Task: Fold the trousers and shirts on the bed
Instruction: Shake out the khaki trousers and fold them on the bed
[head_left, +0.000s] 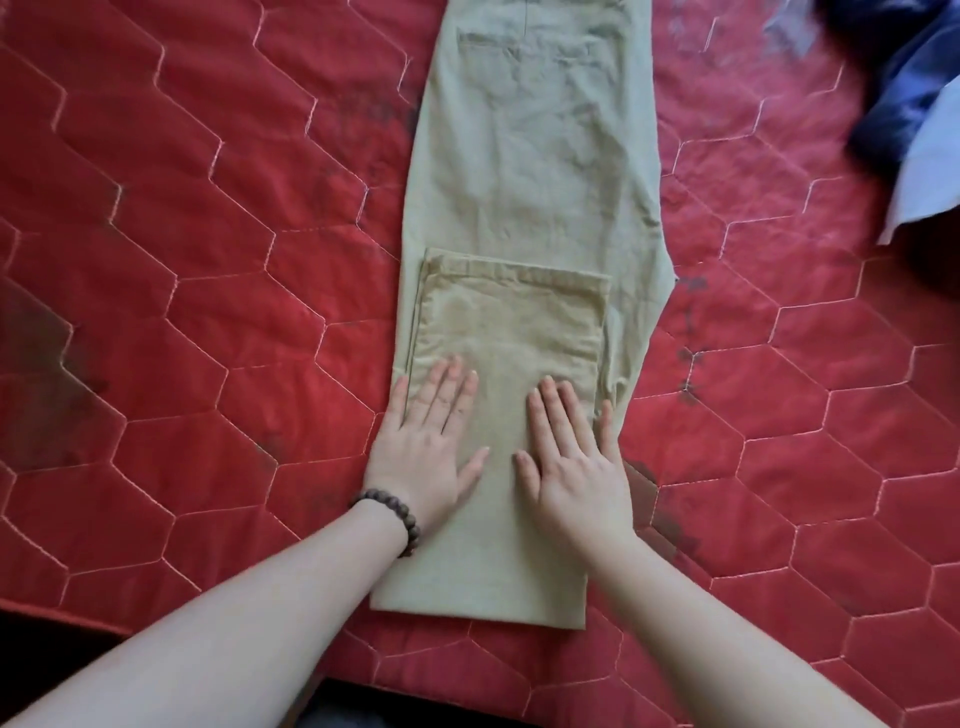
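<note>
Khaki trousers (535, 171) lie lengthwise down the middle of the red quilted bed (208, 260), waist at the far end. Their leg ends are folded back over the legs, with the hem (514, 273) lying across the thighs. My left hand (423, 441) presses flat on the left side of the folded part, fingers straight, a dark bead bracelet on the wrist. My right hand (569, 452) presses flat beside it on the right side. The fold's near edge (478, 613) lies close to the bed's front edge.
A crumpled heap of dark blue and light blue clothing (914, 114) sits at the far right of the bed. Dark stains mark the quilt at the left (47, 374). The bed's front edge (67, 621) runs along the bottom left.
</note>
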